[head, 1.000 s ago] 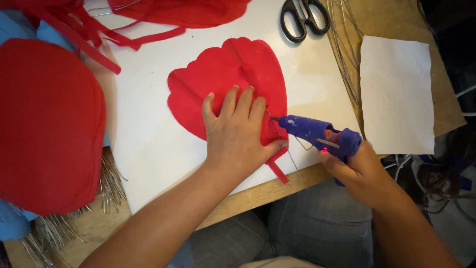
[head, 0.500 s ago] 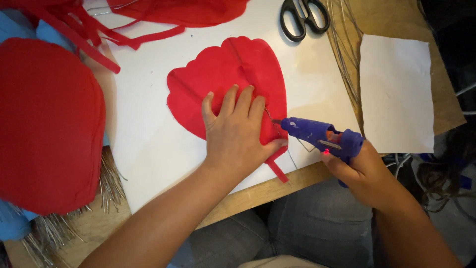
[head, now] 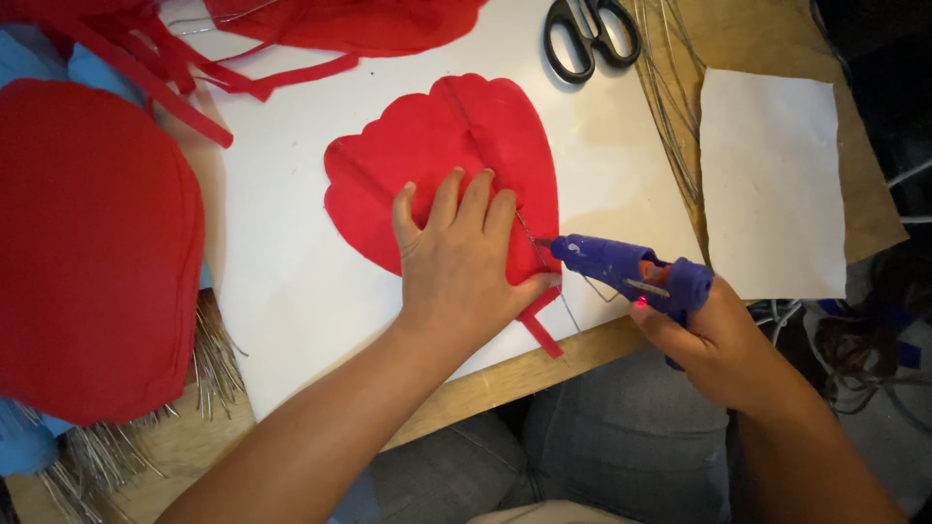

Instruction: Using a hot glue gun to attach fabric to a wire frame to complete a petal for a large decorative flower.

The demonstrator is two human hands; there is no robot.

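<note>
My left hand [head: 461, 257] lies flat, fingers spread, on the lower part of a red scalloped petal-shaped piece [head: 437, 155] on a white sheet [head: 282, 272]. A thin wire runs along the piece's right edge beside my fingers. My right hand [head: 718, 340] grips a blue glue gun [head: 631, 272], its nozzle touching the piece's right edge near my left thumb. A narrow red strip [head: 539, 330] sticks out below the piece at the table's edge.
Black scissors [head: 587, 39] lie at the top. A white paper rectangle [head: 772, 180] rests on brown paper at right, beside thin wires [head: 670, 116]. A stack of red pieces [head: 92, 252] sits at left, red strips [head: 155, 58] and more red fabric at top left. Silver wire bundles [head: 209, 374] lie at lower left.
The glue gun's nozzle has shifted slightly up along the piece's right edge. My left hand has stayed pressed flat in the same spot.
</note>
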